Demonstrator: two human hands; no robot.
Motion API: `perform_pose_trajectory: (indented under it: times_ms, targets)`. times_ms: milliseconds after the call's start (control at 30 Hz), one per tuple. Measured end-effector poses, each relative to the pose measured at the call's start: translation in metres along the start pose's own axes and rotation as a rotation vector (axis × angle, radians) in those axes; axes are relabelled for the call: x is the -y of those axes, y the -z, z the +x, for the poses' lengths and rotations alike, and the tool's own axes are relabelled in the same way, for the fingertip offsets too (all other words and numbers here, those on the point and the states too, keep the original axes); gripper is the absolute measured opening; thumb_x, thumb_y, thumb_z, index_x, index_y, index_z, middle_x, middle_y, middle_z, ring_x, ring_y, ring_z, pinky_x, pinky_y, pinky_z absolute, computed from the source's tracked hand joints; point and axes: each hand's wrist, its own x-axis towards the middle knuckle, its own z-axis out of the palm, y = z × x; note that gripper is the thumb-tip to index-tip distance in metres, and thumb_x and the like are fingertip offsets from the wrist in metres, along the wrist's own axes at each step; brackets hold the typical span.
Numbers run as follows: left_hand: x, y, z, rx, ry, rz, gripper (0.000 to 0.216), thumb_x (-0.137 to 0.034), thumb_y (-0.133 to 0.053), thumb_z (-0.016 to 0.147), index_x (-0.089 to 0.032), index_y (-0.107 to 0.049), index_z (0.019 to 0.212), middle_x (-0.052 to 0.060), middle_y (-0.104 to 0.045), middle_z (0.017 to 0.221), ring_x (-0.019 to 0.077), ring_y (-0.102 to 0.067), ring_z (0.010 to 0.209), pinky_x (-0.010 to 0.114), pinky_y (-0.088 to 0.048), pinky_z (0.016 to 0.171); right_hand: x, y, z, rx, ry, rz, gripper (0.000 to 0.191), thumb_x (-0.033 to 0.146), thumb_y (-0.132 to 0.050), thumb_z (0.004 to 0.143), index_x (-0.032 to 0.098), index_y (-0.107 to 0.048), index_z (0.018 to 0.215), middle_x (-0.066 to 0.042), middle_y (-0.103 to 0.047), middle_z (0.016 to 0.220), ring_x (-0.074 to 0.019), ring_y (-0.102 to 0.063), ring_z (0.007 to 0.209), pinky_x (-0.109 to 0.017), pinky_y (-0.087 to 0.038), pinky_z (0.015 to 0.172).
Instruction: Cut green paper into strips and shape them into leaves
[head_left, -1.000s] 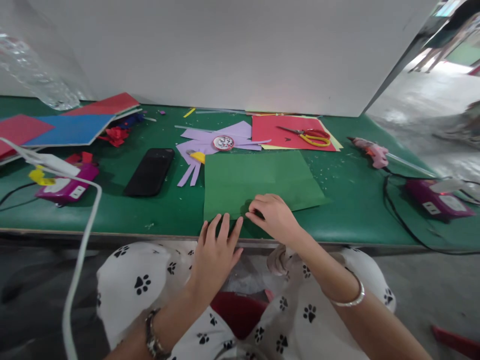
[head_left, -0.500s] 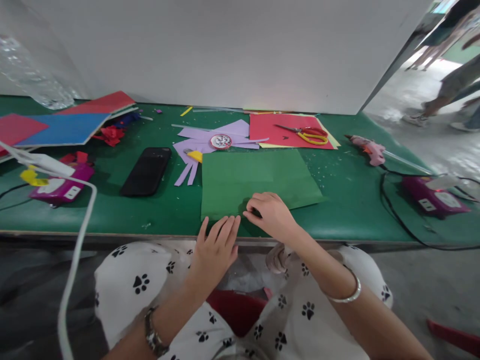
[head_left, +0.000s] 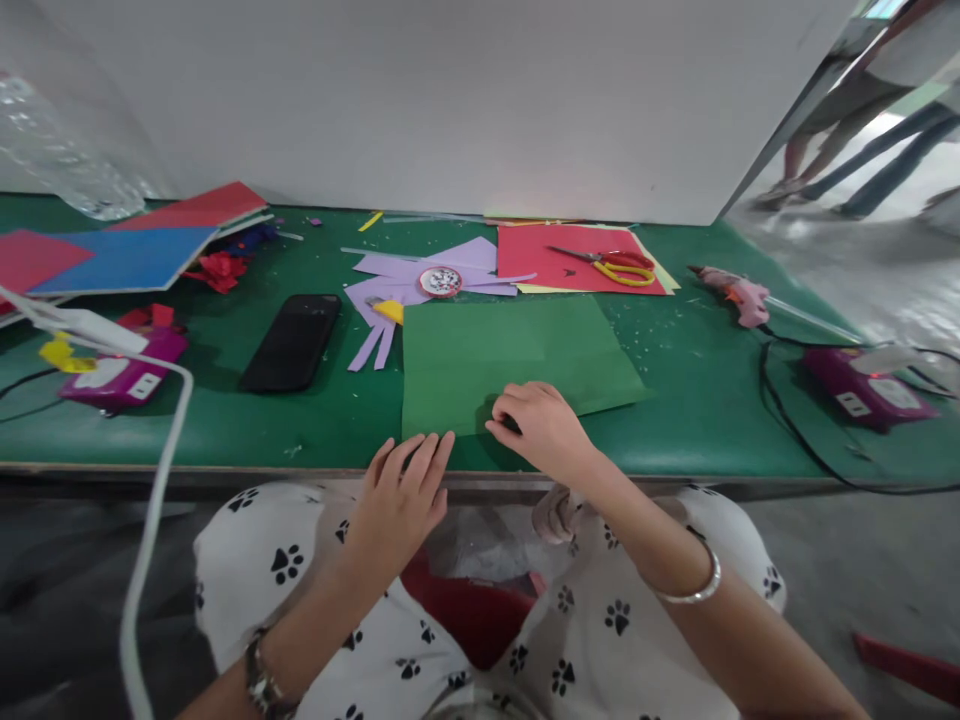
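Observation:
A sheet of green paper (head_left: 510, 345) lies near the front of the green tabletop, its near edge slightly lifted or folded at the right. My left hand (head_left: 401, 490) has its fingers stretched out, the tips touching the sheet's near left edge. My right hand (head_left: 541, 425) is closed, fingers curled against the thumb at the middle of that near edge; the spot inside the curl is partly hidden. Just behind the sheet are purple paper strips (head_left: 472, 257) with a round speckled badge (head_left: 440, 282) and a yellow-tipped piece (head_left: 390, 311).
Yellow-and-red-handled scissors (head_left: 622, 268) rest on red paper (head_left: 525, 250). A pink glue gun (head_left: 742, 298) and a purple power strip (head_left: 862, 390) lie right. Leftward are a black phone (head_left: 292, 343), another purple power strip (head_left: 135, 372), a white cable (head_left: 161, 480) and coloured boards (head_left: 135, 255).
My left hand has slid left along the sheet's near edge, toward its corner. My right hand and the green paper stay in place. People in the background have moved.

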Motion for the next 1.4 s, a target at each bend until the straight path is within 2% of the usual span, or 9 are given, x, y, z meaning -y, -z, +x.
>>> perform_pose_trajectory:
  times_ms: [167,300,467,733,833,933,1000,1200,1400]
  targets:
    - [-0.002,0.005,-0.001,0.017,0.068,0.035,0.039,-0.015,-0.047,0.078,-0.023,-0.052,0.116,0.008,-0.061,0.103,0.0245,-0.054,0.093,0.039,-0.047,0.077,0.008,-0.002,-0.002,-0.041,-0.040,-0.068,0.016,0.022,-0.048,0.076,0.017,-0.051,0.061,0.000,-0.053,0.066,-0.0134,-0.049,0.068,-0.036,-0.029,0.088]
    - [-0.003,0.007,-0.002,0.024,0.086,0.064,0.038,-0.014,-0.047,0.078,-0.027,-0.053,0.114,0.008,-0.060,0.102,0.0245,-0.055,0.090,0.041,-0.048,0.074,0.019,-0.007,0.001,-0.042,-0.028,-0.044,0.018,0.032,-0.049,0.077,0.016,-0.054,0.068,-0.002,-0.055,0.071,-0.0153,-0.051,0.072,-0.036,-0.030,0.088]
    - [-0.003,0.005,-0.003,-0.017,0.053,0.142,0.036,-0.016,-0.047,0.079,-0.026,-0.054,0.113,0.007,-0.061,0.101,0.0224,-0.056,0.088,0.040,-0.047,0.074,0.027,-0.011,0.007,-0.031,-0.039,-0.025,0.019,0.031,-0.049,0.078,0.016,-0.054,0.067,-0.002,-0.055,0.072,-0.0154,-0.051,0.072,-0.036,-0.030,0.085]
    - [-0.002,0.003,-0.004,-0.005,0.083,0.077,0.040,-0.016,-0.048,0.078,-0.026,-0.050,0.117,0.008,-0.059,0.102,0.0225,-0.054,0.092,0.041,-0.043,0.080,-0.003,-0.005,-0.002,-0.034,0.031,0.151,0.013,0.025,-0.059,0.072,0.017,-0.050,0.068,0.000,-0.052,0.069,-0.0132,-0.048,0.068,-0.027,-0.034,0.068]
    - [-0.003,0.000,-0.003,-0.066,0.046,0.080,0.036,-0.018,-0.045,0.080,-0.019,-0.052,0.115,0.009,-0.060,0.099,0.0218,-0.054,0.091,0.041,-0.039,0.085,-0.013,-0.003,-0.006,-0.038,0.034,0.184,0.013,0.022,-0.059,0.073,0.018,-0.049,0.066,0.000,-0.051,0.066,-0.0131,-0.046,0.066,-0.026,-0.034,0.065]
    - [-0.006,-0.007,0.001,-0.196,-0.042,0.086,0.032,-0.022,-0.043,0.080,-0.009,-0.057,0.106,0.011,-0.060,0.098,0.0208,-0.052,0.095,0.035,-0.038,0.088,-0.015,-0.003,-0.008,-0.050,0.025,0.170,0.014,0.023,-0.059,0.073,0.018,-0.049,0.065,0.001,-0.050,0.065,-0.0131,-0.046,0.065,-0.026,-0.033,0.065]
    - [-0.009,-0.009,0.006,-0.224,-0.074,0.069,0.033,-0.026,-0.044,0.079,-0.008,-0.058,0.103,0.011,-0.059,0.095,0.0206,-0.051,0.095,0.033,-0.040,0.086,-0.013,-0.004,-0.007,-0.052,0.014,0.144,0.014,0.025,-0.058,0.074,0.018,-0.049,0.065,0.001,-0.050,0.065,-0.0130,-0.046,0.065,-0.027,-0.033,0.067]
    - [-0.013,-0.001,0.017,0.028,-0.062,0.048,0.045,-0.027,-0.051,0.075,-0.026,-0.045,0.120,0.007,-0.055,0.090,0.0227,-0.051,0.092,0.039,-0.040,0.083,-0.016,0.002,-0.004,-0.005,0.031,0.161,0.016,0.024,-0.058,0.074,0.017,-0.050,0.063,0.001,-0.050,0.064,-0.0116,-0.046,0.063,-0.026,-0.033,0.064]
    - [-0.014,0.000,0.017,0.050,-0.043,0.022,0.053,-0.028,-0.053,0.074,-0.025,-0.040,0.125,0.006,-0.054,0.086,0.0223,-0.050,0.090,0.039,-0.039,0.082,-0.026,0.008,-0.006,0.028,0.037,0.147,0.019,0.024,-0.056,0.076,0.016,-0.050,0.060,0.002,-0.049,0.061,-0.0109,-0.046,0.061,-0.024,-0.032,0.062]
